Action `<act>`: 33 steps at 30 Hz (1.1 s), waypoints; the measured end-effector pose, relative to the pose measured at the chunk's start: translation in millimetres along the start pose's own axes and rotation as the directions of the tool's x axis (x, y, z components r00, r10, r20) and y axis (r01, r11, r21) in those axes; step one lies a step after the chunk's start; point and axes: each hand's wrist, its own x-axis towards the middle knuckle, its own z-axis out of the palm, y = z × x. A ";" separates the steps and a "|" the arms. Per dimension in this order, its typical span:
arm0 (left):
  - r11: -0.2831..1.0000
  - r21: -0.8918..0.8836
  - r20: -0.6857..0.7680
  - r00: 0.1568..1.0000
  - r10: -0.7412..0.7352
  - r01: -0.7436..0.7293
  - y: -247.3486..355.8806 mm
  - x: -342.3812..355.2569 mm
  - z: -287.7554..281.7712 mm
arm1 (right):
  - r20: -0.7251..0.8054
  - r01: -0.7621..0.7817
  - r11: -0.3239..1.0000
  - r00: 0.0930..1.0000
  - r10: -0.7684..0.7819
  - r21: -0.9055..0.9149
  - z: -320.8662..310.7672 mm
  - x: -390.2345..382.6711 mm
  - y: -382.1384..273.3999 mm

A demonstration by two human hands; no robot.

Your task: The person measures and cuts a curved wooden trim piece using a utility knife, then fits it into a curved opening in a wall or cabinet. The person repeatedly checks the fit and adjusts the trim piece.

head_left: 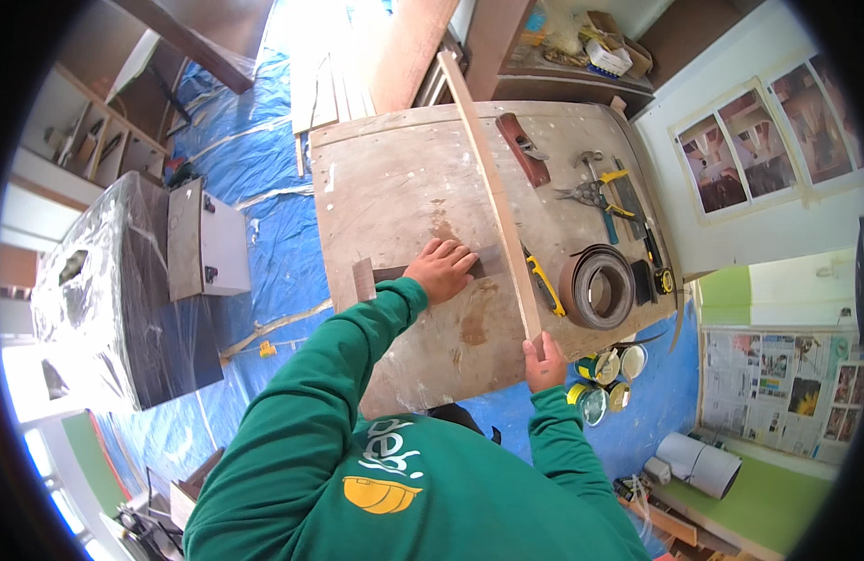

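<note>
My left hand (pixel 441 270) presses on a dark brown flat strip (pixel 389 274) lying across the wooden worktable (pixel 404 360), its fingers bent and close together. At the strip's left end a greyish-brown piece (pixel 364 279) stands crosswise; whether the two are one thing I cannot tell. My right hand (pixel 545 365) is closed on the near end of a long, narrow wooden batten (pixel 492 178). The batten runs away from me over the table and past its far edge. A yellow utility knife (pixel 544 282) lies just right of it.
On the table's right side are a red hand plane (pixel 523 150), hammer (pixel 591 168), tin snips (pixel 595 196), coiled edge-banding roll (pixel 597 286) and tape measure (pixel 664 280). Paint cans (pixel 595 367) stand below the right edge. Blue sheeting (pixel 278 224) covers the floor; a plastic-wrapped cabinet (pixel 123 280) stands left.
</note>
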 end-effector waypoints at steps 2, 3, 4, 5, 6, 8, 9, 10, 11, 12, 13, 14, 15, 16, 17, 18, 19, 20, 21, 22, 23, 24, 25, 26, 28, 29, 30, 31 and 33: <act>1.000 -0.003 0.030 0.999 0.015 -0.015 -1.1 -16.1 -5.5 | -0.031 0.023 0.999 0.999 -0.022 0.036 4.9 -6.6 3.0; 1.000 -0.007 0.061 0.998 0.020 -0.020 -1.9 -24.6 -8.5 | -0.016 0.003 0.997 1.000 -0.002 0.074 6.5 -11.0 4.2; 1.000 -0.011 0.054 0.998 0.017 -0.016 -1.3 -32.8 -11.5 | -0.004 -0.023 0.993 1.000 0.023 0.113 8.8 -16.3 3.8; 1.000 -0.016 0.062 0.998 0.011 -0.010 -0.2 -41.0 -14.9 | -0.019 -0.028 0.987 0.999 0.031 0.159 10.4 -21.9 2.3; 0.999 -0.037 0.062 0.998 0.014 -0.012 0.6 -48.0 -18.8 | 0.007 -0.080 0.981 0.997 0.080 0.178 12.8 -29.7 -1.6; 0.995 -0.077 0.017 0.998 -0.067 0.069 2.2 -60.9 -29.3 | 0.028 -0.190 0.959 0.982 0.188 0.209 17.1 -46.4 -15.8; 0.985 -0.108 0.052 0.991 -0.127 0.132 1.6 -67.2 -36.4 | 0.053 -0.169 0.945 0.986 0.161 0.279 16.5 -54.3 -25.6; 0.971 -0.188 -0.026 0.988 -0.153 0.145 -1.8 -74.9 -45.3 | 0.100 -0.210 0.921 0.977 0.187 0.329 14.3 -63.9 -37.8; 0.941 -0.300 -0.108 0.974 -0.197 0.157 -8.1 -82.8 -55.1 | 0.163 -0.287 0.884 0.956 0.242 0.370 13.8 -70.4 -52.9; 0.889 -0.415 -0.113 0.958 -0.262 0.194 -16.0 -92.3 -65.4 | 0.247 -0.391 0.726 0.920 0.303 0.566 17.1 -74.1 -71.1; 0.820 -0.530 -0.111 0.940 -0.321 0.218 -27.7 -103.6 -76.3 | 0.267 -0.384 0.720 0.923 0.277 0.578 18.5 -77.1 -90.7; 0.811 -0.563 -0.202 0.925 -0.322 0.160 -46.4 -115.7 -87.3 | 0.308 -0.435 0.697 0.899 0.310 0.570 15.9 -82.4 -111.3; 0.752 -0.628 -0.173 0.905 -0.389 0.203 -69.5 -128.5 -96.8 | 0.353 -0.479 0.666 0.877 0.327 0.572 16.2 -89.0 -134.3; 0.691 -0.687 -0.160 0.882 -0.444 0.223 -97.8 -142.6 -105.0 | 0.369 -0.516 0.668 0.855 0.365 0.536 18.4 -92.9 -157.8; 0.634 -0.742 -0.165 0.859 -0.485 0.216 -127.8 -160.1 -112.1 | 0.389 -0.546 0.661 0.836 0.388 0.515 20.4 -95.7 -181.8; 0.609 -0.771 -0.198 0.839 -0.506 0.185 -162.1 -177.5 -119.9 | 0.406 -0.571 0.654 0.819 0.405 0.497 32.7 -95.1 -208.0; 0.588 -0.798 -0.255 0.810 -0.528 0.133 -195.1 -198.4 -126.6 | 0.400 -0.595 0.630 0.803 0.442 0.498 49.8 -95.9 -233.9; 0.560 -0.824 -0.300 0.768 -0.565 0.089 -221.6 -225.0 -132.7 | 0.403 -0.625 0.610 0.781 0.478 0.487 60.8 -98.1 -257.9; 0.474 -0.871 -0.236 0.740 -0.630 0.126 -244.9 -255.7 -141.6 | 0.412 -0.652 0.593 0.758 0.505 0.473 68.7 -97.0 -279.5; 0.383 -0.909 -0.162 0.706 -0.690 0.165 -266.4 -284.9 -153.4 | 0.416 -0.662 0.592 0.749 0.516 0.459 79.0 -92.2 -299.6; 0.339 -0.926 -0.154 0.652 -0.743 0.167 -279.9 -312.9 -165.7 | 0.415 -0.671 0.582 0.742 0.527 0.460 91.9 -87.7 -319.2; 0.287 -0.943 -0.132 0.601 -0.788 0.170 -289.0 -339.8 -178.4 | 0.408 -0.677 0.566 0.735 0.541 0.469 104.2 -84.5 -337.9; 0.254 -0.948 -0.102 0.572 -0.814 0.193 -299.2 -362.4 -189.9 | 0.392 -0.690 0.550 0.722 0.571 0.470 113.6 -80.1 -354.8; 0.221 -0.952 -0.075 0.540 -0.838 0.211 -307.5 -381.2 -199.0 | 0.419 -0.687 0.538 0.725 0.547 0.488 118.5 -71.1 -368.5; 0.196 -0.928 -0.015 0.495 -0.869 0.316 -322.7 -403.3 -208.8 | 0.454 -0.701 0.519 0.713 0.535 0.488 122.8 -45.8 -391.4; 0.203 -0.891 0.019 0.481 -0.876 0.405 -328.5 -408.2 -211.7 | 0.476 -0.702 0.504 0.712 0.517 0.503 124.4 -34.6 -402.7; 0.168 -0.840 0.090 0.438 -0.895 0.515 -335.4 -410.0 -215.1 | 0.493 -0.703 0.492 0.711 0.502 0.513 126.3 -21.9 -414.0; 0.246 -0.823 0.030 0.470 -0.882 0.513 -340.4 -406.9 -216.3 | 0.507 -0.701 0.484 0.713 0.484 0.523 128.5 -9.4 -425.1; 0.228 -0.849 0.032 0.477 -0.879 0.477 -346.7 -392.8 -218.2 | 0.530 -0.699 0.490 0.715 0.457 0.520 133.5 12.5 -447.7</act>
